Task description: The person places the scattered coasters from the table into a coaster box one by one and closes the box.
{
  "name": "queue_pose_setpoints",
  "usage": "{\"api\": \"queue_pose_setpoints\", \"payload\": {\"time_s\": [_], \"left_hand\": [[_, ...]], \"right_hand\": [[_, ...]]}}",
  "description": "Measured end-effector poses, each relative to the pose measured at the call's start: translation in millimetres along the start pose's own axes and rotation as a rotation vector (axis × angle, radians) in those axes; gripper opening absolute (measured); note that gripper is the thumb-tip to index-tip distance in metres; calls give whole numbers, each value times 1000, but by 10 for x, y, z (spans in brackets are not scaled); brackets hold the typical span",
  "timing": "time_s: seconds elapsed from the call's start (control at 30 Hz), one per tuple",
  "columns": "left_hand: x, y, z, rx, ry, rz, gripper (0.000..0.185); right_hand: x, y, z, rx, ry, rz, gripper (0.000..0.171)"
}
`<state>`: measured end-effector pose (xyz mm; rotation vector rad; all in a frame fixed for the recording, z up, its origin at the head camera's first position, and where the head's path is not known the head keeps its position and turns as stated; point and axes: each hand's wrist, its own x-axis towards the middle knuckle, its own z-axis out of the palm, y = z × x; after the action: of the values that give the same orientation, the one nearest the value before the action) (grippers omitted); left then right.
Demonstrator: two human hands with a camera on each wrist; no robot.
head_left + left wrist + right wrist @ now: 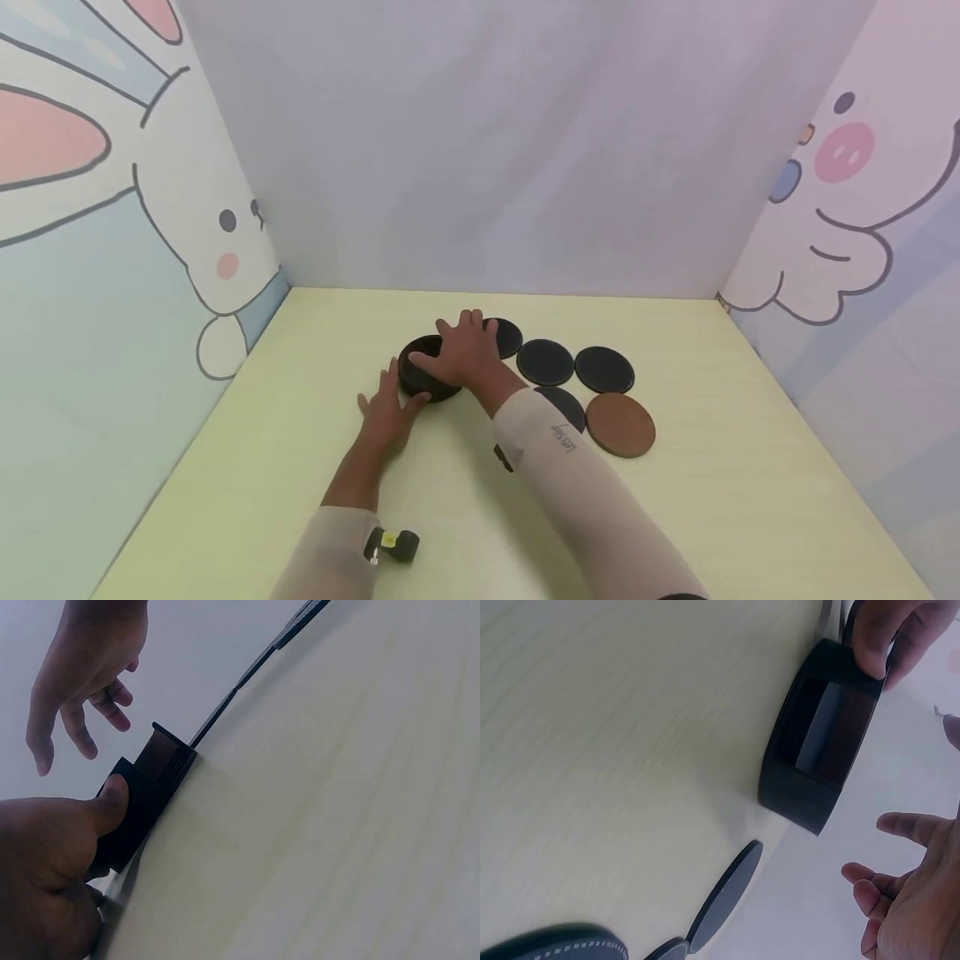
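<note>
A round black coaster holder (444,393) with a cut-out in its side stands on the table. My left hand (385,421) grips it at the left, thumb (113,796) pressed against the wall and fingers round the far side. Over the holder hovers my right hand (467,354), fingers spread and grasping nothing; both wrist views show it apart from the holder. Brown shows through the cut-out (845,735). Right of the holder lie black coasters, including a middle one (545,362) and a right one (604,370), plus a brown coaster (620,425).
Behind my right hand a black coaster (508,337) is partly covered. Another black coaster (564,406) lies partly under my right sleeve in the head view. The pale table (247,467) meets a plain back wall (480,167) and side walls with cartoon animals.
</note>
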<state>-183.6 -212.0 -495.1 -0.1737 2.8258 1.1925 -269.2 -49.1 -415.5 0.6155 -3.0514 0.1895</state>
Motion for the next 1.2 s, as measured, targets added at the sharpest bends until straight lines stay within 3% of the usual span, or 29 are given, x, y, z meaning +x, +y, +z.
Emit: {"api": "queue_pose_setpoints", "payload": {"time_s": [0.33, 0.87, 1.2], "left_hand": [[7, -50, -8, 6, 10, 16, 98], [4, -41, -6, -6, 12, 11, 99], [22, -40, 18, 0, 17, 24, 99]], "right_hand": [[37, 280, 52, 5, 10, 61, 92], [136, 569, 118, 66, -60, 143, 94], [126, 586, 100, 109, -97, 201, 79]]}}
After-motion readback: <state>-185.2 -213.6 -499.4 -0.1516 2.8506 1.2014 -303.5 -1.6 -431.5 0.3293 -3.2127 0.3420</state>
